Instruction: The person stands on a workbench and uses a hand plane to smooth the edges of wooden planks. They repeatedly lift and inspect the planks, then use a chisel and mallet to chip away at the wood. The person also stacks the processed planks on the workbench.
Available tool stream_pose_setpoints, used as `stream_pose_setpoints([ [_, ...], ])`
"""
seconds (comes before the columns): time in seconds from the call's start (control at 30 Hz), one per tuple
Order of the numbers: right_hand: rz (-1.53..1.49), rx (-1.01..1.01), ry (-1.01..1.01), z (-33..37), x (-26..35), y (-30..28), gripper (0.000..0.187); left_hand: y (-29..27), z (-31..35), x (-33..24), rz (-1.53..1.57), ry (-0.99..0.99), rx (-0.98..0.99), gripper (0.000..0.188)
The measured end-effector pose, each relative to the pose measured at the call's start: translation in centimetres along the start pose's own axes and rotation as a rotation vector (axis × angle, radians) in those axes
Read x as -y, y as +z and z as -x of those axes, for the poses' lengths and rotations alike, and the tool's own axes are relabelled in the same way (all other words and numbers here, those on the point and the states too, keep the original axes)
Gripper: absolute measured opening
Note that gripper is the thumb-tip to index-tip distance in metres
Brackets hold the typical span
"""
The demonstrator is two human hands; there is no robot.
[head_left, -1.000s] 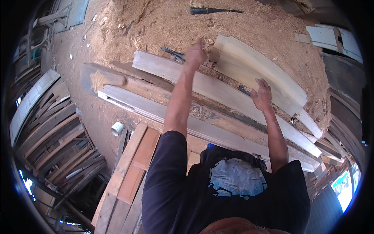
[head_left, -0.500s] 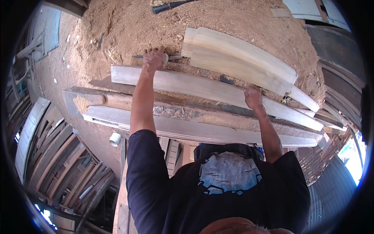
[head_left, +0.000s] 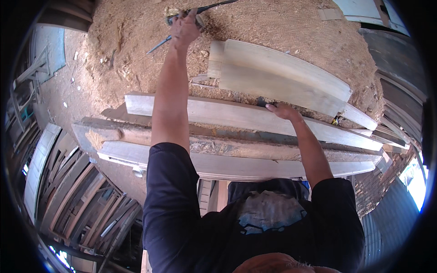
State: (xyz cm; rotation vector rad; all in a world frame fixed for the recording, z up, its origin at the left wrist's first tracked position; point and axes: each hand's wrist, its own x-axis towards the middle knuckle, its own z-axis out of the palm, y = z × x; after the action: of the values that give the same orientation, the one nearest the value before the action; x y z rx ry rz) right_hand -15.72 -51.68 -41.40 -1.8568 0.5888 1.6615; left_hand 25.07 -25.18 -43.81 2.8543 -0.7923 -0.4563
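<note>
My left hand (head_left: 185, 32) is stretched far out over the sawdust, its fingers closed round a tool with a thin blue-grey rod (head_left: 159, 44) sticking out to the left. A dark long-handled tool (head_left: 214, 6) lies right by its fingertips; the fingers partly hide both. My right hand (head_left: 283, 110) is at the upper edge of a long pale board (head_left: 218, 109), thumb and fingers closed on the right end of a small dark block (head_left: 262, 102). Beyond it lies a wide curved pale board (head_left: 277, 73).
Sawdust and shavings (head_left: 136, 45) cover the far surface. Nearer me run a rough brown beam (head_left: 218, 144) and another long pale board (head_left: 227, 164). Timber offcuts (head_left: 77, 191) are stacked at the left. A corrugated sheet (head_left: 393, 223) stands at the lower right.
My left hand has moved away from me, over the sawdust to the dark long-handled tool, taking the rod along. My right hand has shifted left along the board to the dark block.
</note>
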Motion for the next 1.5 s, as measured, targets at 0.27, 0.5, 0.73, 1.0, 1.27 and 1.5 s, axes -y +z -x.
stream_pose_setpoints([
  [0.27, 0.015, 0.099, 0.013, -0.8, 0.8, -1.1, 0.110, 2.2, -2.3, -0.3, 0.015, -0.133, 0.511, 0.045],
  [0.5, 0.178, -0.017, 0.000, 0.2, 1.6, -0.8, 0.106, -2.0, 3.5, -1.7, 0.122, -0.324, 0.232, 0.052],
  [0.73, -0.018, -0.073, 0.050, 2.5, 1.5, -0.4, 0.091, -5.3, 9.4, -0.1, 0.197, -0.275, -0.098, 0.048],
  [1.0, 0.036, -0.666, -0.331, 8.6, -1.4, 1.1, 0.058, -10.0, 13.7, -6.9, 0.297, -0.019, -0.199, 0.042],
  [1.27, 0.392, -0.554, -0.148, 11.5, -2.3, -3.9, 0.029, -7.3, 14.4, -15.7, 0.180, 0.020, -0.045, 0.037],
  [1.5, 0.373, -0.556, -0.054, 9.0, -5.3, -2.0, 0.038, -6.2, 16.0, -20.9, 0.132, 0.081, 0.095, 0.039],
])
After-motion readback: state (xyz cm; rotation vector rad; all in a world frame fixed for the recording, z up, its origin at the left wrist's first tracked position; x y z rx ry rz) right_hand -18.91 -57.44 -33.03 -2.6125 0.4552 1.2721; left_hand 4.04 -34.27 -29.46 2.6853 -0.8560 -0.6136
